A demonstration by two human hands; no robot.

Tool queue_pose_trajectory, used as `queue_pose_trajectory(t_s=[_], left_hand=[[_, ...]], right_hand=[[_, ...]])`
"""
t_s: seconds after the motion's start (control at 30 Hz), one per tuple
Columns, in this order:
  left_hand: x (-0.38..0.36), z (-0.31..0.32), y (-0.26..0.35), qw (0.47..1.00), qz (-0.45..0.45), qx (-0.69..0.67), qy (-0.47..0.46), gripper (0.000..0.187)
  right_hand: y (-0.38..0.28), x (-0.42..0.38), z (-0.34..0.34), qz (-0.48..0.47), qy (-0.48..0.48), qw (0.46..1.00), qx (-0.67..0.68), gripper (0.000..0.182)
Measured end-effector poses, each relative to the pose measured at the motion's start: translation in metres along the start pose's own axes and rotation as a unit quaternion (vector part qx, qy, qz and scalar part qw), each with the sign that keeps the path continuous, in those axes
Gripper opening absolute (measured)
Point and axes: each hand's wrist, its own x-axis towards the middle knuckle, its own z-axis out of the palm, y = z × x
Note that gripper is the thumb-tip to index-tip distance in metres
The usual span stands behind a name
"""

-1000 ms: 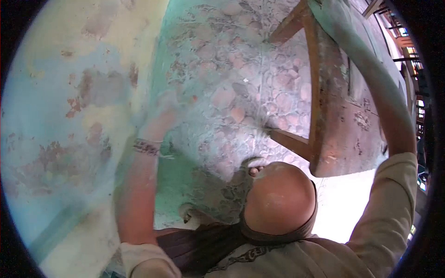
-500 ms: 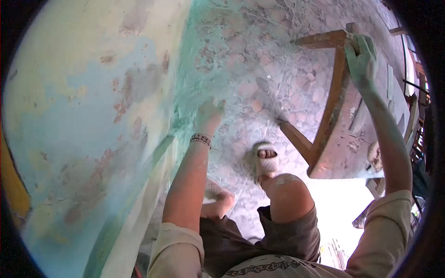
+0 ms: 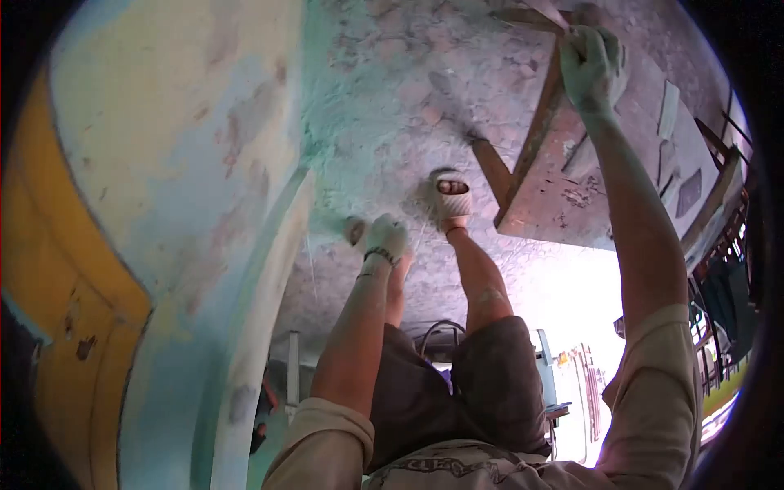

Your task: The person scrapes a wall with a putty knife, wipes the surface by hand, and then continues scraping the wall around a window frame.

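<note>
Dusty right hand (image 3: 594,72) is placed at the far end of the wooden table (image 3: 549,214), at right on the rough floor (image 3: 392,155), its fingers bent and seemingly pinching a blurred pale strip (image 3: 545,10), probably light and best gripped near one end; contact with the table cannot be told. Left hand (image 3: 387,235) is held low, right of the painted wall (image 3: 188,163), nothing seen in it, fingers loosely curled, spread or pressed together cannot be told. Table is judged stiff and fairly heavy, dust possibly making it slippery, and is best gripped by its solid edge.
</note>
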Motion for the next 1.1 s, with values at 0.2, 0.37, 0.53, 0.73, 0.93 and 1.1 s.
queue_pose_trajectory(t_s=[0.2,0.37,0.53,0.73,0.93,1.1], left_hand=[[0.046,-0.065,0.061,0.993,0.016,-0.092,0.077,0.021],[0.123,-0.050,0.015,0.969,0.154,0.091,0.170,0.020],[0.171,-0.092,-0.053,0.874,0.291,0.356,0.154,0.027],[0.145,-0.218,0.003,0.996,-0.085,-0.016,0.015,0.035],[0.087,-0.207,-0.003,0.999,-0.041,-0.026,-0.012,0.024],[0.087,-0.144,-0.020,0.995,-0.085,-0.048,0.037,0.024]], right_hand=[[-0.009,0.008,-0.001,0.002,0.002,1.000,0.006,0.016],[-0.001,0.006,0.004,0.023,0.002,0.999,0.037,0.018],[0.003,0.001,0.001,0.049,-0.008,0.995,0.091,0.026],[-0.012,0.042,-0.006,0.050,-0.007,0.998,0.049,0.021],[0.001,0.052,-0.018,0.126,-0.137,0.976,0.111,0.018],[0.045,0.104,0.000,0.164,-0.120,0.977,0.064,0.018]])
